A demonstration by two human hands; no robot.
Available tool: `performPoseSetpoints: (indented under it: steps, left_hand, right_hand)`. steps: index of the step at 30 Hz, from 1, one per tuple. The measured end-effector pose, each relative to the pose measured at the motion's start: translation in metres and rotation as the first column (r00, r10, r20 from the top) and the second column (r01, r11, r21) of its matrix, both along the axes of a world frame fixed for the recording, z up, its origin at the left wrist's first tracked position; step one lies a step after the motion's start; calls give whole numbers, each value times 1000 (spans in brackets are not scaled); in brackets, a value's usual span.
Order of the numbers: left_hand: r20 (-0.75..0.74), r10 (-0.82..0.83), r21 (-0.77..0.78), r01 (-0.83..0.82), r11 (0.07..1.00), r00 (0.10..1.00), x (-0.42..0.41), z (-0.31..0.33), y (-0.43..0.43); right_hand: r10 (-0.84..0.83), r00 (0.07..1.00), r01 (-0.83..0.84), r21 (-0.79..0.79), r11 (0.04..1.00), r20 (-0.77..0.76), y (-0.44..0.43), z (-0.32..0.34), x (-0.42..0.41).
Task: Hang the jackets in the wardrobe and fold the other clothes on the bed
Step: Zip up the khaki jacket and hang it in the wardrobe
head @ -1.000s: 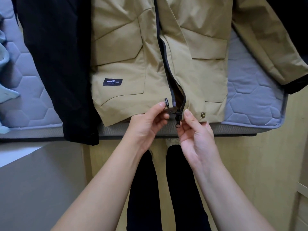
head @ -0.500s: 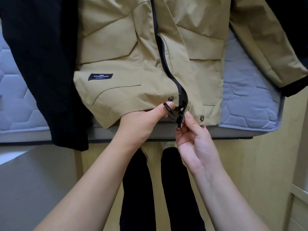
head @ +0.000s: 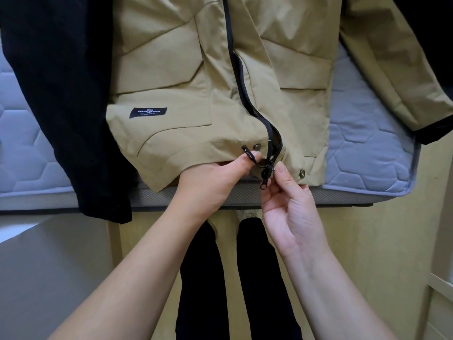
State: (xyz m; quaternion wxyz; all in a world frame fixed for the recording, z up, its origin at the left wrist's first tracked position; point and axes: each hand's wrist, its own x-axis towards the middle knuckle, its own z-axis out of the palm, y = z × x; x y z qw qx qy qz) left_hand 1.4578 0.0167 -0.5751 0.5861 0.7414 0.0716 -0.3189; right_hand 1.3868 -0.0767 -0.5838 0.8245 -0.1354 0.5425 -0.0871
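Observation:
A tan jacket (head: 171, 77) lies front up on the grey quilted mattress (head: 362, 153), its hem at the near edge. Its black zip (head: 242, 89) runs down the middle and is open at the bottom. My left hand (head: 213, 177) grips the left hem corner, thumb beside a black pull tab (head: 248, 153). My right hand (head: 286, 204) pinches the black zip slider (head: 266, 174) at the bottom of the right side. The two zip ends sit close together between my hands.
A black garment (head: 61, 94) lies on the left of the mattress, its sleeve hanging over the near edge. Another dark garment covers the top right corner (head: 431, 33). My dark-trousered legs (head: 220, 278) stand on a pale wooden floor. A grey surface (head: 49, 278) is at lower left.
My left hand has pulled the left hem corner down and right toward the slider, baring a snap button. My right hand stays on the slider. The view shifted slightly.

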Motion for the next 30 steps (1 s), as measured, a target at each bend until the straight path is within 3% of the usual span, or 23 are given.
performPoseSetpoints:
  steps: [12,19,30]
  left_hand:
    - [-31,-93,86,95,992,995,2,-2,0]
    - [-192,-120,256,168,952,974,6,-1,2]
    - [-156,-44,169,71,983,987,4,-2,-2]
  right_hand:
    - [-29,999,26,-79,997,-30,2,-3,1]
    - [-4,999,-2,-139,990,-41,2,-4,-1]
    - [1,1000,-4,-145,989,-23,0,-2,0]
